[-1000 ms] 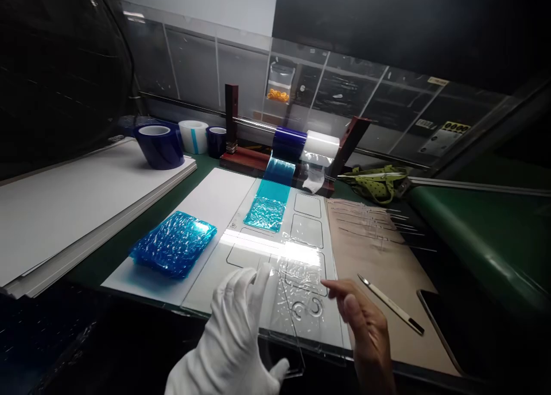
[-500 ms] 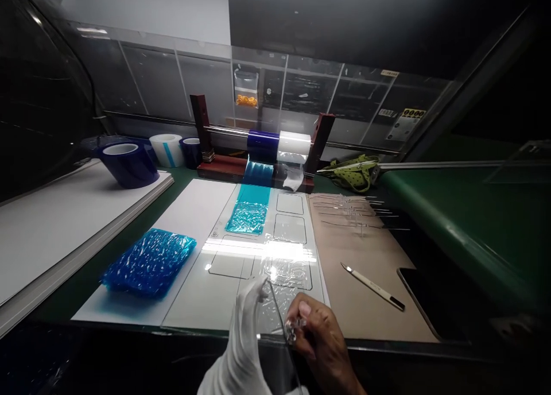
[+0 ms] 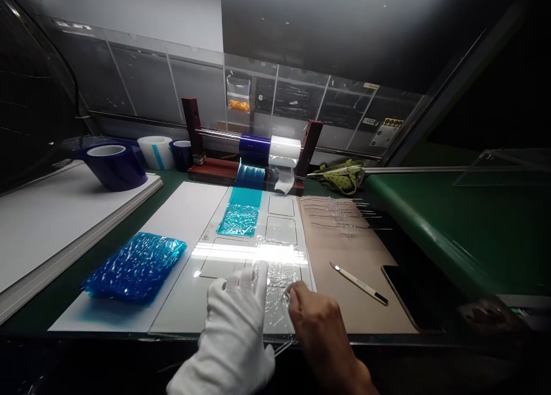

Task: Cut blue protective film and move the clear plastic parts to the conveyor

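Note:
My left hand, in a white glove, is turned back-up with its fingers stretched over the pale template sheet. Between its thumb and fingers sits a thin clear pane, mostly hidden, one corner showing beside the thumb. My bare right hand is closed in a pinch on crumpled clear film, just right of the gloved fingers. Wrinkled clear film also lies on the template's outlined boxes. Farther up, a strip of teal film runs down from a blue roll.
A stack of blue-wrapped pieces lies left. The craft knife and a phone are right, below several thin wired parts. Behind stand a wooden roll holder, a white roll and loose tape rolls.
My left hand has rolled from edge-on to back-up, tilting the pane flatter. My right hand has turned knuckles-up, still pinching film. The whole view has shifted slightly.

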`<action>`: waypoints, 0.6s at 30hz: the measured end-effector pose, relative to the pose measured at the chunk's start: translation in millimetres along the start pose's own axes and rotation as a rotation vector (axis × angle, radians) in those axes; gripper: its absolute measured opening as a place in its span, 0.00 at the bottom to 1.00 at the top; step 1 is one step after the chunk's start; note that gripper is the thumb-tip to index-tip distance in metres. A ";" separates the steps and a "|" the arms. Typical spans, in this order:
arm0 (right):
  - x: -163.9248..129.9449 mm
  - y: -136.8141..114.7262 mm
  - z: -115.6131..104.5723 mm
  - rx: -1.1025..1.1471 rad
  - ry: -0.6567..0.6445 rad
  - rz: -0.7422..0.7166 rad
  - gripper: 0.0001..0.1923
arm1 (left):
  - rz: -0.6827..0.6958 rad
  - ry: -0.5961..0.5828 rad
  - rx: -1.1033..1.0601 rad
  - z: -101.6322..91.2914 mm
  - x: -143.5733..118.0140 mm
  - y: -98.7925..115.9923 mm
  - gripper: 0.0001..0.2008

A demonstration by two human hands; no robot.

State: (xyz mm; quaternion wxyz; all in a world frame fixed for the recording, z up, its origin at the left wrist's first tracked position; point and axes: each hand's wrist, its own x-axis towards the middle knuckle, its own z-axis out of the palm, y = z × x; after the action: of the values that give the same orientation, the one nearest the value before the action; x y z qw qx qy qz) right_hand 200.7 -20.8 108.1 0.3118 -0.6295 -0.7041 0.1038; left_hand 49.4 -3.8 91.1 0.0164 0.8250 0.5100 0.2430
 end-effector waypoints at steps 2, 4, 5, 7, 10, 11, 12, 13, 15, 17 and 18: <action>-3.7 5.6 -3.2 0.490 -0.109 0.157 0.19 | 0.043 0.030 -0.114 1.4 -4.9 0.4 0.52; -9.4 10.0 -3.1 0.864 -0.244 0.273 0.22 | 0.083 0.048 -0.238 6.8 -11.4 2.0 0.59; -12.5 11.4 -2.0 0.931 -0.255 0.307 0.23 | 0.095 0.052 -0.297 10.1 -14.2 3.2 0.61; -18.2 13.6 0.5 0.789 -0.173 0.301 0.22 | 0.078 0.044 -0.265 15.2 -16.9 5.4 0.60; -24.0 17.7 -1.6 0.274 -0.078 0.187 0.20 | 0.054 -0.059 -0.020 16.8 -15.7 4.0 0.57; -25.3 19.7 -4.9 0.153 -0.111 0.148 0.19 | 0.080 -0.114 0.047 17.0 -15.5 1.7 0.56; -26.6 21.9 -9.6 0.083 -0.169 0.122 0.19 | 0.127 -0.163 0.080 17.8 -16.0 -1.2 0.54; -28.2 24.3 -15.4 0.063 -0.239 0.106 0.19 | 0.190 -0.193 0.071 19.6 -17.3 -4.3 0.51; -33.0 28.0 -28.8 0.094 -0.359 0.098 0.17 | 0.304 -0.182 -0.003 26.3 -21.1 -8.4 0.46; -41.1 29.2 -41.3 0.145 -0.361 0.126 0.16 | 0.325 -0.132 -0.161 35.2 -23.5 -5.8 0.45; -46.5 29.0 -46.3 0.168 -0.302 0.148 0.16 | 0.298 -0.124 -0.276 39.5 -23.4 -1.1 0.46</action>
State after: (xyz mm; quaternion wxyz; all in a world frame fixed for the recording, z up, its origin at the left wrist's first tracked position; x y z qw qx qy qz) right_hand 251.5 -71.0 114.5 0.2455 -0.6287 -0.6834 0.2781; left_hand 56.5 -14.5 47.0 0.1247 0.8945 0.3424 0.2589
